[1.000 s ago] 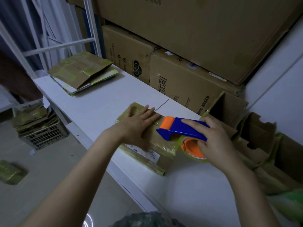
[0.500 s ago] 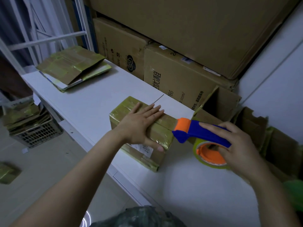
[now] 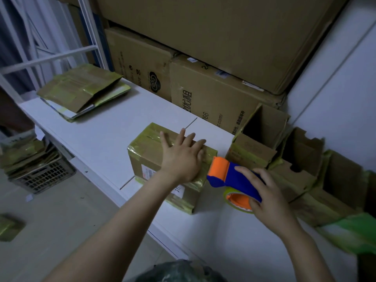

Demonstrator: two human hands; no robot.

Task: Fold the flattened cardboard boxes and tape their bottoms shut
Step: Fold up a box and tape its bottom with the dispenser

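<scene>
Pins box (image 3: 147, 153) to counter (image 3: 97, 127) with flat left hand (image 3: 181, 161), fingers (image 3: 191, 140) straight; grips tape gun (image 3: 228, 177) in right hand (image 3: 270, 195). Likely light, hollow, tape-slick: best pressed from above.

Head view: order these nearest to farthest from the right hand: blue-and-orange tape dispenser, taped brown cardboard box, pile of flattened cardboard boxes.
1. Blue-and-orange tape dispenser, gripped in the right hand.
2. Taped brown cardboard box, just left, under the left hand.
3. Pile of flattened cardboard boxes, far left on the table.
</scene>
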